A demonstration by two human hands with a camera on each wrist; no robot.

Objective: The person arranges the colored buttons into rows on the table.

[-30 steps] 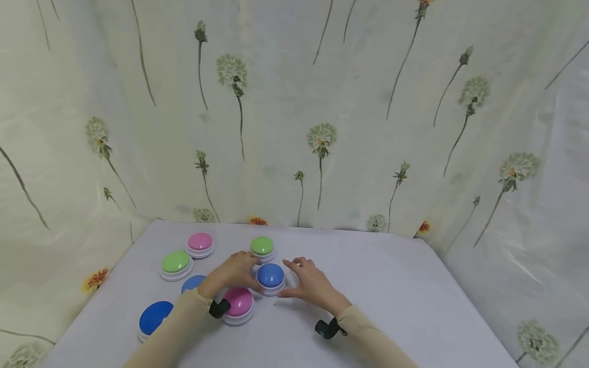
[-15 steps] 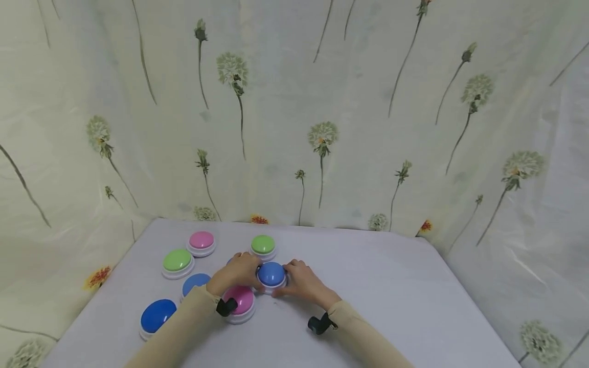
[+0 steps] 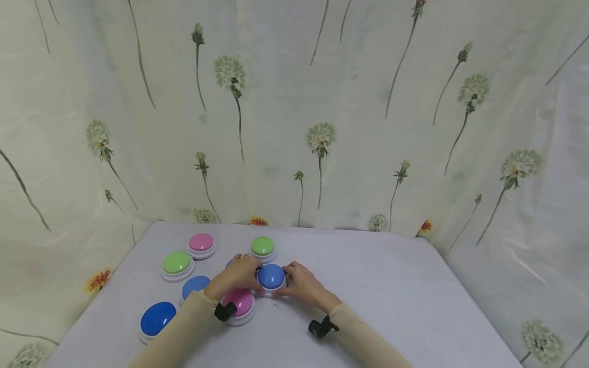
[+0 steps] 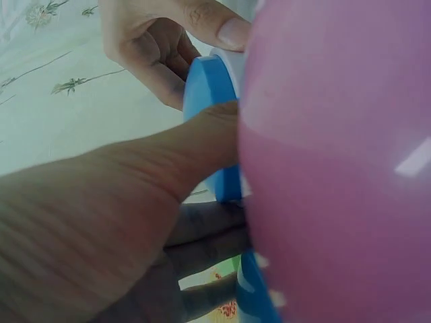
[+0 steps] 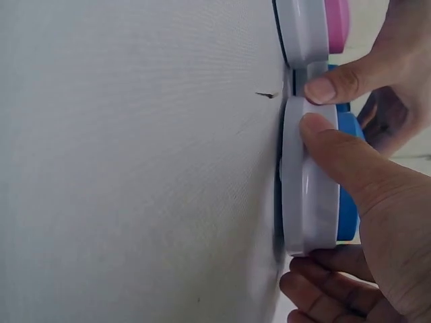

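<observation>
Blue-domed buzzer button (image 3: 271, 276) sits mid-tabletop (image 3: 391, 296) just behind a pink one (image 3: 240, 302), its white base pinched from both sides by the left hand (image 3: 235, 275) and right hand (image 3: 300, 284), seemingly steadying it.

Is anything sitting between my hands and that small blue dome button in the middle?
Nothing visible does. Your left hand and right hand both grip the white base of the small blue dome button from opposite sides. The large pink dome button sits right beside it, under your left wrist, not between.
</observation>
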